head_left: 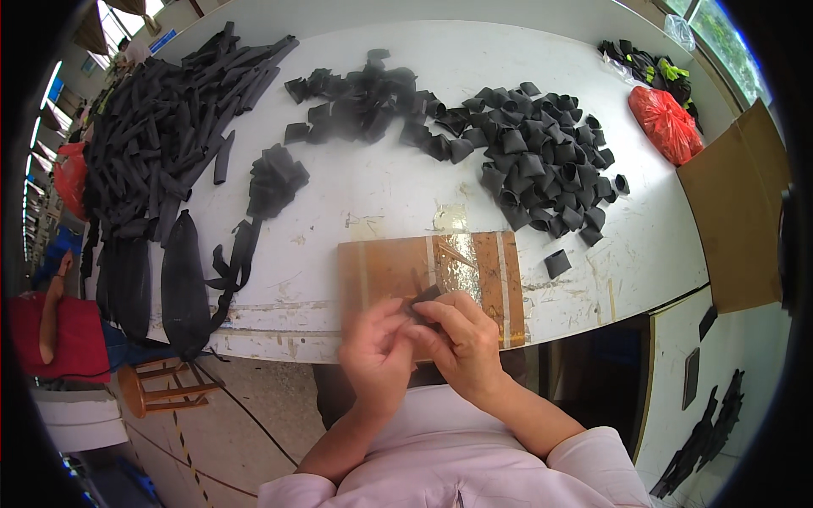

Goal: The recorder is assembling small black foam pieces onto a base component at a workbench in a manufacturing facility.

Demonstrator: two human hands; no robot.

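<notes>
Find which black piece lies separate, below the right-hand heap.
The lone squarish piece, right of the brown board; the heap's pieces lie crowded together, higher up.

I see both hands brought together in front of the torso, fingertips meeting. The left hand [374,357], slightly blurred, has its fingers curled inward toward the other. The right hand [464,345] shows its back, index finger bent and thumb pointing across to the left. The bare left forearm [345,444] and right forearm [535,416] slant inward, elbows wide apart.
</notes>
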